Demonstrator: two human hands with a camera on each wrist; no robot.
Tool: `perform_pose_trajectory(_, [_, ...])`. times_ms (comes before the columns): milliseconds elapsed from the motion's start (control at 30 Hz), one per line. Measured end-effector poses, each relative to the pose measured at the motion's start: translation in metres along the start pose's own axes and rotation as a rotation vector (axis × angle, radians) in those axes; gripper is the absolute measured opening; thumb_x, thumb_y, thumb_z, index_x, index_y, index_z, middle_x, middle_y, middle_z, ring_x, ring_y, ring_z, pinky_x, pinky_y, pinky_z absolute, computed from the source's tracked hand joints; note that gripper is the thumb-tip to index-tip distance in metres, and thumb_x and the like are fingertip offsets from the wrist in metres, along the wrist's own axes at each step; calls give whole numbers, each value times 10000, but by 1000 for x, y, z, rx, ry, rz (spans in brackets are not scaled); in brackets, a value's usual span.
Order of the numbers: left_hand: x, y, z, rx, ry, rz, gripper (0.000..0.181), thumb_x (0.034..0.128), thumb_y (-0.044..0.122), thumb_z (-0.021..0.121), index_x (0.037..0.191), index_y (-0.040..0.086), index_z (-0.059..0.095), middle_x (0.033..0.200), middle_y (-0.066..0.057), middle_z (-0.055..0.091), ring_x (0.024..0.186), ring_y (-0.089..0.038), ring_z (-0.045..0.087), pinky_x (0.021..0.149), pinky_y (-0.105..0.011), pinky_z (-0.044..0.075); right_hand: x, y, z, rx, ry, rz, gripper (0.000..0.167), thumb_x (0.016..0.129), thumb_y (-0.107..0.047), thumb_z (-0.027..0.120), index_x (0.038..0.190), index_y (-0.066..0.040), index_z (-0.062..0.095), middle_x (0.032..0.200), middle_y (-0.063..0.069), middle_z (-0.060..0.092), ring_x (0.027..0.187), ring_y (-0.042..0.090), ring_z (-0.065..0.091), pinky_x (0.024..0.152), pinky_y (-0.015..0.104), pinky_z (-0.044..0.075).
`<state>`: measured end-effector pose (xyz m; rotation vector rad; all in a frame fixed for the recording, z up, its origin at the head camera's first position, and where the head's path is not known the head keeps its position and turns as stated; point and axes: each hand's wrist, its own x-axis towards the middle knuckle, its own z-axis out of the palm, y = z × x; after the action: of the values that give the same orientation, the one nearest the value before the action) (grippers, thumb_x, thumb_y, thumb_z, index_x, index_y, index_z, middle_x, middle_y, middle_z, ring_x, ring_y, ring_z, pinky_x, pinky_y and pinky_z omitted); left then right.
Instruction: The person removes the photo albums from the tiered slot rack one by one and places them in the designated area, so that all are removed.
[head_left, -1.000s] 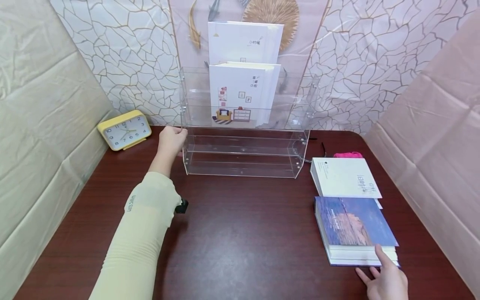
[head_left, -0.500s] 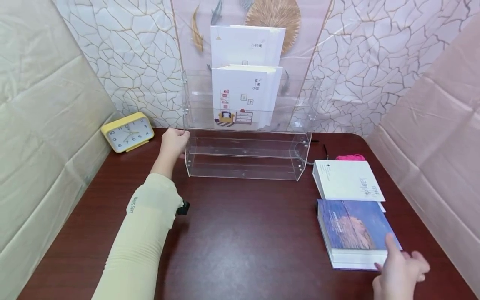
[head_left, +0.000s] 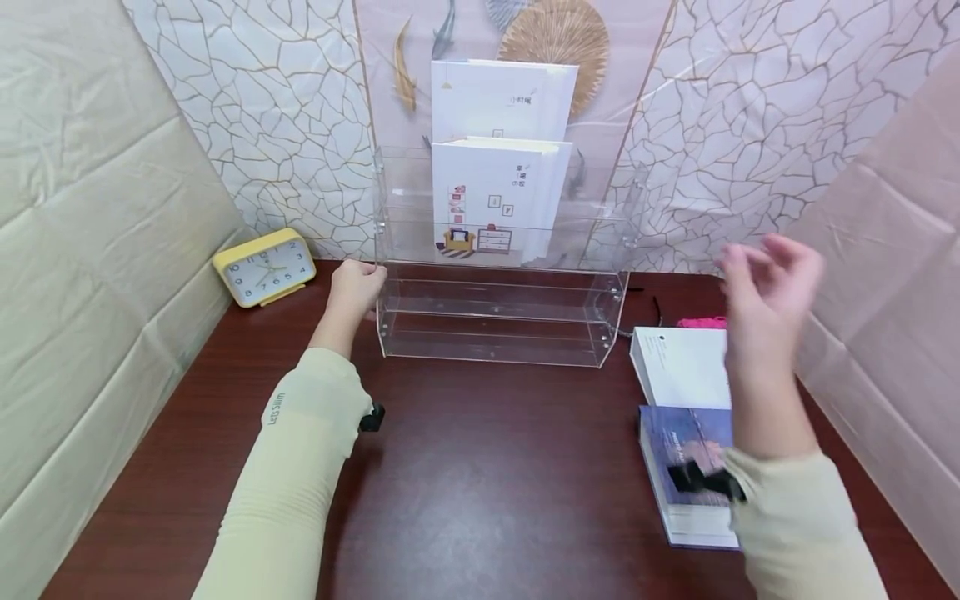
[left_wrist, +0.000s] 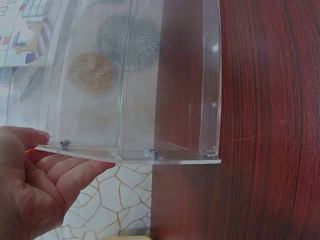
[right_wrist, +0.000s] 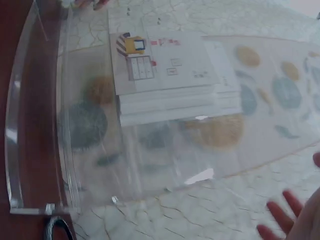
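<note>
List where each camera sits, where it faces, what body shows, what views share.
Head: worn on the head, faces forward and down at rack, clock, table; shows left hand, right hand, sleeves.
Left wrist: worn there, faces the rack's left side and table; shows the left hand.
Right wrist: worn there, faces the rack and its books; shows the right hand, part of the left hand at top.
Both wrist views share: rack, left hand, table.
</note>
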<state>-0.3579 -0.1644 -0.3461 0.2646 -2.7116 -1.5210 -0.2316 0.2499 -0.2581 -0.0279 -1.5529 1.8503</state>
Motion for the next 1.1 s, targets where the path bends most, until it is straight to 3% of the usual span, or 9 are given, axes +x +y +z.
perform_pose_trajectory(100, [0, 0, 1, -7, 1, 3, 416, 962, 261, 453, 1251, -8, 583, 1197, -193, 547, 754, -287, 636, 579, -397, 573, 26, 18, 35, -180, -139, -109, 378, 862, -124, 673, 1172, -30, 478, 1001, 78, 574, 933, 182, 559, 800, 258, 452])
perform_pose_trajectory(233, [1, 2, 0, -20, -11, 7, 427, 962, 262, 446, 1266, -12, 567, 1224, -203, 530, 793, -295, 632, 568, -377, 574, 50, 39, 83, -465, -288, -144, 481, 854, -290, 688, 1205, -42, 472, 1090, 81, 587, 992, 161, 565, 838, 255, 476])
perform_pose_trajectory(333, [1, 2, -1, -27, -9, 7, 426, 958, 260, 449, 1264, -11, 569, 1235, -202, 527, 809, -300, 633, 564, -376, 574, 61, 49, 114, -525, -350, -130, 568, 819, -353, 717, 1216, -39, 459, 1128, 115, 588, 1021, 190, 579, 868, 256, 480])
perform_pose_trajectory(467, [1, 1, -1, -34, -7, 1, 416, 958, 250, 456, 1255, -16, 576, 1223, -206, 532, 807, -312, 634, 576, -402, 573, 64, 60, 143, -551, -363, -131, 613, 784, -378, 746, 1197, -29, 458, 1109, 116, 591, 1009, 218, 591, 869, 221, 465])
perform_pose_trajectory(600, [0, 0, 0, -31, -3, 2, 413, 955, 249, 459, 1240, -23, 585, 1185, -212, 541, 803, -323, 634, 565, -403, 572, 62, 68, 157, -546, -341, -123, 657, 746, -400, 772, 1188, -36, 451, 1072, 88, 559, 978, 215, 574, 842, 200, 451])
perform_pose_trajectory(833, [2, -3, 1, -33, 9, -15, 415, 953, 258, 457, 1241, -11, 589, 1179, -201, 539, 798, -319, 635, 529, -377, 570, 58, 77, 163, -404, -309, -94, 669, 689, -304, 833, 1131, -33, 411, 954, 30, 466, 869, 162, 517, 783, 215, 453])
perform_pose_trajectory(900, [2, -3, 1, -41, 8, -17, 414, 952, 256, 459, 1241, -12, 589, 1176, -203, 535, 783, -317, 635, 525, -377, 569, 58, 78, 164, -411, -322, -91, 658, 687, -291, 835, 1114, -20, 415, 959, 30, 455, 854, 159, 507, 765, 219, 451])
perform_pose_trajectory(1100, [2, -2, 1, -50, 1, -9, 416, 952, 252, 462, 1240, -21, 586, 1185, -208, 536, 762, -301, 633, 624, -459, 566, 56, 84, 161, -575, -374, -86, 620, 694, -356, 826, 1127, -54, 500, 1038, 49, 522, 919, 165, 511, 798, 235, 435])
